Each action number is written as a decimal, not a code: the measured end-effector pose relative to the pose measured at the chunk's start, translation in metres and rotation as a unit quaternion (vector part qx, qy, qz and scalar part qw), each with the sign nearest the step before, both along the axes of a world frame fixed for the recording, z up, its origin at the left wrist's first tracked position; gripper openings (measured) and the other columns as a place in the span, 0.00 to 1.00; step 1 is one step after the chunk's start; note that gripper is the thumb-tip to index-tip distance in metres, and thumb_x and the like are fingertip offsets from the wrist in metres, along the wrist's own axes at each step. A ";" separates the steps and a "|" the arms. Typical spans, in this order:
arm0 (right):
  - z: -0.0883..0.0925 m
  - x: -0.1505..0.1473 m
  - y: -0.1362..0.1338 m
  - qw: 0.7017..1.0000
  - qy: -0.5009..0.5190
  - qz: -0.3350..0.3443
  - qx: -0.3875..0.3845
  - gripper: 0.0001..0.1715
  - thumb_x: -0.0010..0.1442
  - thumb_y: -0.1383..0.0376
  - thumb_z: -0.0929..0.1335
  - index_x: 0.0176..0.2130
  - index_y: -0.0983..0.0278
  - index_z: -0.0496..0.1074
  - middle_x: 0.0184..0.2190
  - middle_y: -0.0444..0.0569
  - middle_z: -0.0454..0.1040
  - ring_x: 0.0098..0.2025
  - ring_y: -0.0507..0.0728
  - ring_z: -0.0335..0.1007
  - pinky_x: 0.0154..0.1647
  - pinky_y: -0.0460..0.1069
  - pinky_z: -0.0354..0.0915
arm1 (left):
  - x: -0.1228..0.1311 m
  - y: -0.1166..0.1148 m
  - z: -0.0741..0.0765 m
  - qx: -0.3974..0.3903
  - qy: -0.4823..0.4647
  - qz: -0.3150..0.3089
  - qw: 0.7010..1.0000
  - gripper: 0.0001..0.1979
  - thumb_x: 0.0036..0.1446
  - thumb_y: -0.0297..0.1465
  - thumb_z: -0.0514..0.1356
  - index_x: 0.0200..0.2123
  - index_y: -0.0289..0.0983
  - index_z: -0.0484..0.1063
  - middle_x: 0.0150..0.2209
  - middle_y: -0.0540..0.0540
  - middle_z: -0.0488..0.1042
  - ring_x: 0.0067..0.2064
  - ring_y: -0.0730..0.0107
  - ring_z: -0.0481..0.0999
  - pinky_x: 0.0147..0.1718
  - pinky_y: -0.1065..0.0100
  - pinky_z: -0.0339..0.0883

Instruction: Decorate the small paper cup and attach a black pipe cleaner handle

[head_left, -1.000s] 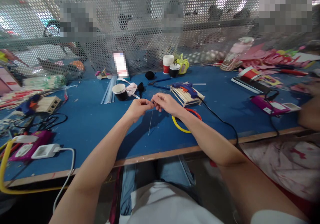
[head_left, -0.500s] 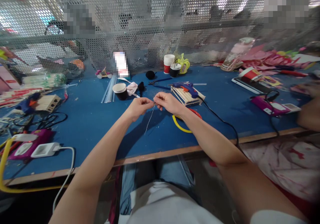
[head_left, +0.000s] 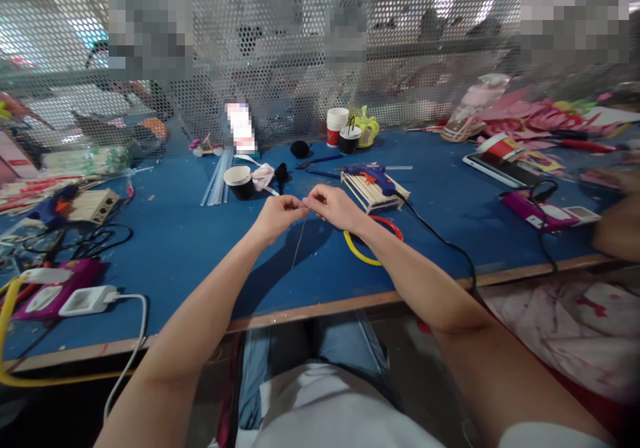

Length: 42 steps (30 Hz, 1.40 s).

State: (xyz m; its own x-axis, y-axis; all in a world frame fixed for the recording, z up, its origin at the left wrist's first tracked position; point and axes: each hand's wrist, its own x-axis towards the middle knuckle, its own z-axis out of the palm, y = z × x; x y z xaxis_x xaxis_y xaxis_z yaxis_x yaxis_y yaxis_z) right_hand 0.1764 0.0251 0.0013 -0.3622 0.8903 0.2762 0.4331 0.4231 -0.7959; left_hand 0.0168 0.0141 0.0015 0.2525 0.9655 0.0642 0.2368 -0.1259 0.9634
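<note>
My left hand (head_left: 281, 217) and my right hand (head_left: 334, 205) meet fingertip to fingertip above the blue table. Both are closed in a pinch on the upper end of a thin silvery strand (head_left: 300, 243), which hangs down between them. Whether the strand is thread or wire is too fine to tell, and its top end is hidden by my fingers. Just behind my left hand stands a black paper cup (head_left: 240, 185) beside a pale pink bow-like piece (head_left: 263, 177). Close to my right hand, a blue glue gun (head_left: 373, 178) lies on a wooden stick rack (head_left: 373, 197).
Yellow and red tubing (head_left: 361, 256) lies under my right forearm. A black cord (head_left: 443, 240) runs from the glue gun to the table edge. Clear sticks (head_left: 216, 180), pliers (head_left: 320, 162) and stacked cups (head_left: 337, 127) are farther back. A purple power strip (head_left: 65, 285) is at left. Another person's arm (head_left: 617, 225) shows at right.
My right fingertips have slid slightly left, over the left fingertips. The hanging strand has swung a little and looks straighter.
</note>
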 end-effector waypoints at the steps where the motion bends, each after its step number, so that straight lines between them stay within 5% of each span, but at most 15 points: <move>1: 0.000 0.000 0.000 1.000 0.012 0.003 -0.005 0.15 0.56 0.56 0.64 0.27 0.65 0.62 0.17 0.41 0.63 0.18 0.47 0.58 0.20 0.43 0.56 | 0.000 0.000 0.000 -0.003 -0.004 -0.001 1.000 0.13 0.42 0.37 0.63 0.22 0.32 0.66 0.17 0.55 0.59 0.17 0.86 0.51 0.16 0.75 0.42; 8: 0.000 -0.001 0.002 0.976 0.170 0.065 -0.119 0.20 0.57 0.51 0.61 0.33 0.65 0.65 0.23 0.43 0.65 0.22 0.47 0.62 0.20 0.42 0.60 | -0.001 -0.001 0.006 -0.080 -0.080 -0.027 0.993 0.12 0.40 0.34 0.64 0.23 0.33 0.66 0.17 0.56 0.59 0.15 0.87 0.50 0.15 0.74 0.41; 15: -0.003 0.002 0.005 0.983 0.141 0.073 -0.097 0.15 0.54 0.56 0.66 0.29 0.65 0.64 0.19 0.41 0.64 0.21 0.46 0.59 0.21 0.42 0.58 | -0.001 -0.001 0.006 -0.103 -0.101 -0.055 0.988 0.14 0.39 0.36 0.66 0.23 0.33 0.66 0.15 0.57 0.56 0.15 0.87 0.49 0.15 0.74 0.40; 32: 0.000 0.000 0.001 1.000 0.005 -0.011 0.004 0.18 0.55 0.54 0.64 0.25 0.65 0.62 0.15 0.39 0.60 0.18 0.46 0.53 0.20 0.44 0.51 | -0.002 0.001 0.000 -0.020 -0.001 -0.020 1.000 0.13 0.42 0.37 0.63 0.22 0.33 0.66 0.17 0.55 0.58 0.17 0.85 0.52 0.16 0.75 0.43; 42: -0.005 0.000 0.006 0.978 0.159 0.080 -0.105 0.15 0.54 0.56 0.66 0.29 0.66 0.64 0.20 0.42 0.65 0.21 0.46 0.60 0.20 0.42 0.59 | -0.001 0.000 0.005 -0.118 -0.090 -0.059 0.987 0.13 0.39 0.34 0.65 0.22 0.33 0.64 0.15 0.57 0.55 0.15 0.87 0.48 0.16 0.75 0.39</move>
